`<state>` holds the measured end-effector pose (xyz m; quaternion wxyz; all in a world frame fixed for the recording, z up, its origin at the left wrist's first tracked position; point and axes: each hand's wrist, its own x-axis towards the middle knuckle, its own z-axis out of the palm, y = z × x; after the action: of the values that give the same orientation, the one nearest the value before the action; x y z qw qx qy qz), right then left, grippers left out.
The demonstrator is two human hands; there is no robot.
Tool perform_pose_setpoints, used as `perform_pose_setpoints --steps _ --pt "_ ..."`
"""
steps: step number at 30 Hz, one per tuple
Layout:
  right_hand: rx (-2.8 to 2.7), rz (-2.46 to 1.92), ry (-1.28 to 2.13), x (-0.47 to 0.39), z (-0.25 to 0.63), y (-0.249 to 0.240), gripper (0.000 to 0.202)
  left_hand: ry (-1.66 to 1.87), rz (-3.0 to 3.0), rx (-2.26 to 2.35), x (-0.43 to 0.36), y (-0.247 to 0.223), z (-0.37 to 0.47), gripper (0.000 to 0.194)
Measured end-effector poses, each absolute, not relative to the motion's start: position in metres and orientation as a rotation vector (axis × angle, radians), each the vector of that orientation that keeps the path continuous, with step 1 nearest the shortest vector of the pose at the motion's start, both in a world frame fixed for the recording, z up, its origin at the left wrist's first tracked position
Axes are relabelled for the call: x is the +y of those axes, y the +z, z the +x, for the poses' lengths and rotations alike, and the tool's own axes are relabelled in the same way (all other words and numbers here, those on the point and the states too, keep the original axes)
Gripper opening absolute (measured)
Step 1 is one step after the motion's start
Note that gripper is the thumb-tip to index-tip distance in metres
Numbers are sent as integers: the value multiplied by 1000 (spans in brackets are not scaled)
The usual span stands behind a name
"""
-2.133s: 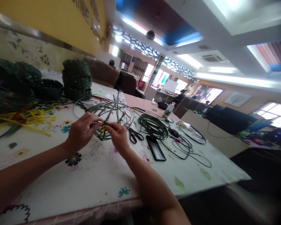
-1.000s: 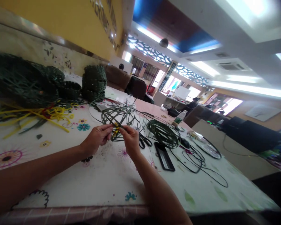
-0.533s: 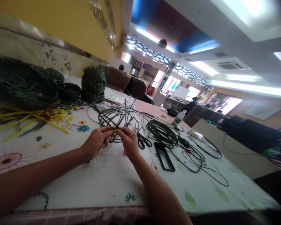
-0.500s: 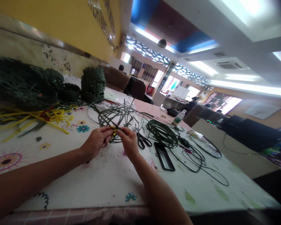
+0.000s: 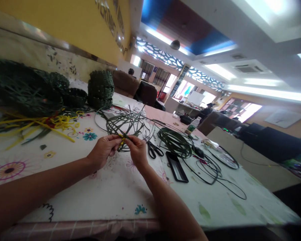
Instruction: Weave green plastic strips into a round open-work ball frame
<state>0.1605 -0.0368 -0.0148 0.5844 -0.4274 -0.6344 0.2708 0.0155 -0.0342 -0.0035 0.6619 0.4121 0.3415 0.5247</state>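
Observation:
Over the middle of the table, my left hand [image 5: 104, 150] and my right hand [image 5: 136, 150] face each other, almost touching. Both pinch a small piece of yellow strip [image 5: 122, 140] at the near edge of a loose, open weave of dark green strips [image 5: 125, 124]. The green strips fan out and curve beyond my fingers, their ends crossing in the air. My fingertips partly hide the yellow strip, so how it passes through the weave cannot be made out. Black-handled scissors [image 5: 154, 150] lie just right of my right hand.
Finished dark green baskets [image 5: 100, 88] stand at the back left, with a pile of yellow strips [image 5: 52, 124] before them. To the right lie a coil of green strip [image 5: 174, 142], a black rectangular frame [image 5: 177, 167], a loose cable [image 5: 213, 170] and a plastic bottle [image 5: 193, 125].
My view has shifted slightly. Both hands keep their pinch on the yellow strip, with hardly any movement, and the green strip ends have moved a little.

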Motion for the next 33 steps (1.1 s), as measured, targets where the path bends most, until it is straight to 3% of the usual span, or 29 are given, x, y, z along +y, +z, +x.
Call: perform_pose_setpoints --steps 15,23,33 --pt "-1529 -1034 555 -39 160 -16 16 1282 1317 966 -32 -8 9 24" --pt "-1502 -1036 528 -41 159 -16 14 1612 2173 1104 -17 -2 -14 18" --pt "-1543 -1043 508 -43 158 -16 15 1484 2305 1010 -15 0 -17 18"
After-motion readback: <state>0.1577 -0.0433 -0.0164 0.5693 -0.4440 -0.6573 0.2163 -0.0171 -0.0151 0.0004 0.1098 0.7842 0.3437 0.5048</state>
